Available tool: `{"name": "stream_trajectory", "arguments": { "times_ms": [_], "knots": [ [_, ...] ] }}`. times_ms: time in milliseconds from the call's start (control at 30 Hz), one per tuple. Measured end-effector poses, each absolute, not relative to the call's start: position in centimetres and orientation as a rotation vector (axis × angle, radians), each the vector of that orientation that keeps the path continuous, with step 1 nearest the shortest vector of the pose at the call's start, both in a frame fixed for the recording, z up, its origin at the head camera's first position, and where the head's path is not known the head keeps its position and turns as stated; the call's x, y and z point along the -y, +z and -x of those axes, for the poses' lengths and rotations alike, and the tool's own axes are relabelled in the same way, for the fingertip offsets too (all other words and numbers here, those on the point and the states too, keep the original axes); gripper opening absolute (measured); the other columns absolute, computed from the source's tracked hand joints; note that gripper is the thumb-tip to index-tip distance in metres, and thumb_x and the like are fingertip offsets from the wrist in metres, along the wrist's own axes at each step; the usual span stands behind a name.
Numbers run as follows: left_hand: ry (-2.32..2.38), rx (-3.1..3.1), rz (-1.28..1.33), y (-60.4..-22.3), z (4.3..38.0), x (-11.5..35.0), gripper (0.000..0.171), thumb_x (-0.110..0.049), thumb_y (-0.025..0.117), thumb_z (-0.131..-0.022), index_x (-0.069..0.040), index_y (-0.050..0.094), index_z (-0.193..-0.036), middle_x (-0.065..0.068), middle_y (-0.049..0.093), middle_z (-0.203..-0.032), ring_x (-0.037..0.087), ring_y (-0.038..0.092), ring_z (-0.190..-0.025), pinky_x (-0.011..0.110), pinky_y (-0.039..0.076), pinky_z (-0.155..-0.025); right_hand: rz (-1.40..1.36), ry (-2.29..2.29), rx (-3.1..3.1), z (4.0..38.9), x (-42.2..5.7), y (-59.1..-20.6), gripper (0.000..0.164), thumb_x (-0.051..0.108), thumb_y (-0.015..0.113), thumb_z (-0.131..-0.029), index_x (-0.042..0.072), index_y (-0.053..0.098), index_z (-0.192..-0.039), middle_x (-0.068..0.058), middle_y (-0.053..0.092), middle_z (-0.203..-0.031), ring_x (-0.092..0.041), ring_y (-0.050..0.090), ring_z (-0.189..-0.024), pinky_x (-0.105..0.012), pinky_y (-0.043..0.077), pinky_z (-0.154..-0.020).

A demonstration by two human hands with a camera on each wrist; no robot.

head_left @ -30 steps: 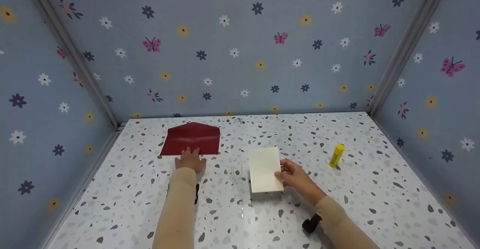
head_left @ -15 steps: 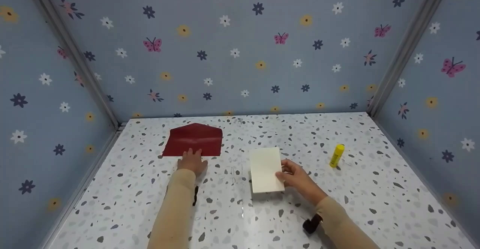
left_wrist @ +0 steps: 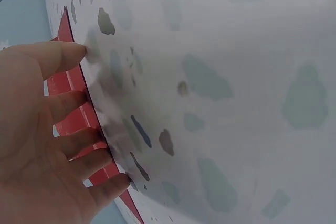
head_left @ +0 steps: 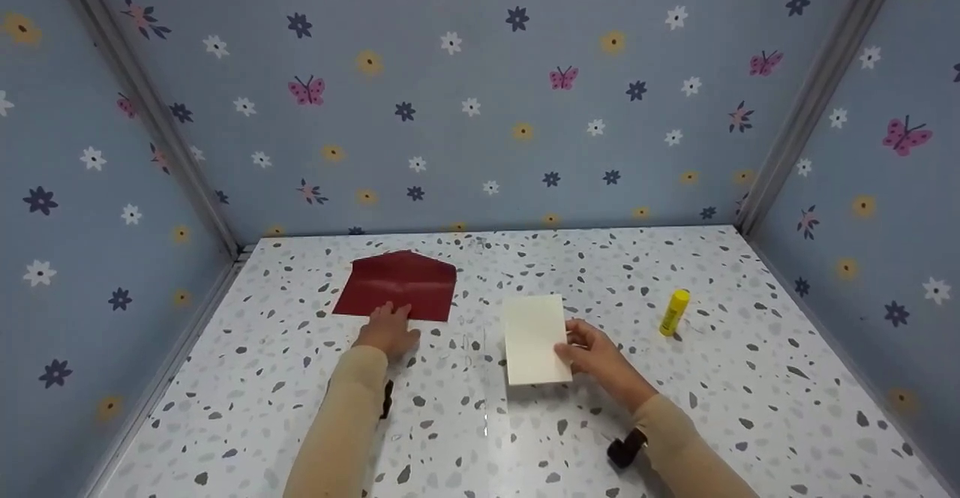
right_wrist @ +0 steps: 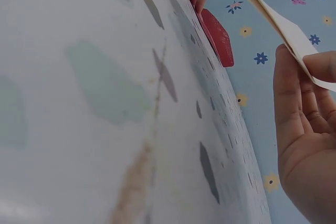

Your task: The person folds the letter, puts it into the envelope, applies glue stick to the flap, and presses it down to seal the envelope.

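Note:
A dark red envelope (head_left: 405, 280) lies on the table at the left, its pointed flap raised toward the back wall. My left hand (head_left: 386, 331) rests on its near edge with fingers extended; the left wrist view shows the fingertips along the envelope's red edge. To the right, my right hand (head_left: 600, 355) pinches a cream folded card (head_left: 534, 340) by its right side, thumb on top and fingers beneath. The card is held above the table, and its two layers show edge-on in the right wrist view.
A yellow glue stick (head_left: 675, 312) is on the speckled table (head_left: 480, 453), right of my right hand. Flower-patterned walls (head_left: 480, 108) bound the table at the back and sides.
My left hand has slid the envelope to the right and slightly nearer, turning it a little. My right hand and the card have shifted only slightly to the right.

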State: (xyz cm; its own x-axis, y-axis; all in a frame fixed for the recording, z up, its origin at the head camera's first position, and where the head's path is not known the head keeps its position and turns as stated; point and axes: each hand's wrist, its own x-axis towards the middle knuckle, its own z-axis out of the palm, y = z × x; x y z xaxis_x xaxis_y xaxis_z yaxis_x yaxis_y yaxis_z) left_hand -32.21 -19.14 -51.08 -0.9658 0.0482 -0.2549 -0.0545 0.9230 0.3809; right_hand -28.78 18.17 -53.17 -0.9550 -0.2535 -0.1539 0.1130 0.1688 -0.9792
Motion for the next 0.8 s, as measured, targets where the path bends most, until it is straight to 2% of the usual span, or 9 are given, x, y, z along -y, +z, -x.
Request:
{"name": "stream_trajectory", "arguments": {
  "times_ms": [267, 433, 700, 800],
  "knots": [
    [0.551, -2.809, -0.012, -51.0, 32.1, 18.6, 0.065, -0.03, 0.054, -0.101, -0.004, 0.031, -0.156, 0.028, 0.02, -0.16, 0.047, 0.014, -0.147, 0.066, 0.021, -0.113, 0.124, -1.856, -2.174, 28.8, -18.3, -53.1, 0.046, 0.021, 0.07, -0.095, 0.009, 0.054, -0.136, -0.012, 0.061, -0.118, -0.026, 0.062, -0.103, -0.039, 0.056, -0.084],
    [0.556, -2.821, -0.05, -50.9, 31.7, 18.4, 0.064, -0.03, 0.057, -0.1, -0.004, 0.035, -0.155, 0.028, 0.025, -0.158, 0.045, 0.019, -0.146, 0.07, 0.021, -0.11, 0.195, -1.883, -2.167, 28.8, -18.5, -53.1, 0.046, 0.021, 0.07, -0.095, 0.004, 0.053, -0.135, -0.014, 0.06, -0.115, -0.026, 0.062, -0.1, -0.038, 0.056, -0.08],
    [0.577, -2.825, -0.134, -51.0, 30.8, 18.1, 0.059, -0.028, 0.061, -0.099, -0.006, 0.043, -0.15, 0.026, 0.029, -0.157, 0.043, 0.023, -0.146, 0.06, 0.029, -0.112, 0.146, -1.89, -2.154, 29.2, -18.8, -53.0, 0.045, 0.024, 0.066, -0.097, 0.005, 0.052, -0.135, -0.015, 0.061, -0.117, -0.026, 0.063, -0.1, -0.038, 0.056, -0.082],
    [0.58, -2.833, -0.146, -51.0, 30.5, 17.7, 0.054, -0.029, 0.062, -0.099, -0.006, 0.047, -0.146, 0.023, 0.037, -0.151, 0.039, 0.033, -0.141, 0.057, 0.034, -0.11, 0.149, -1.901, -2.152, 29.2, -19.0, -53.0, 0.044, 0.025, 0.065, -0.098, 0.004, 0.052, -0.135, -0.015, 0.061, -0.118, -0.026, 0.063, -0.101, -0.038, 0.056, -0.083]
  ]
}}
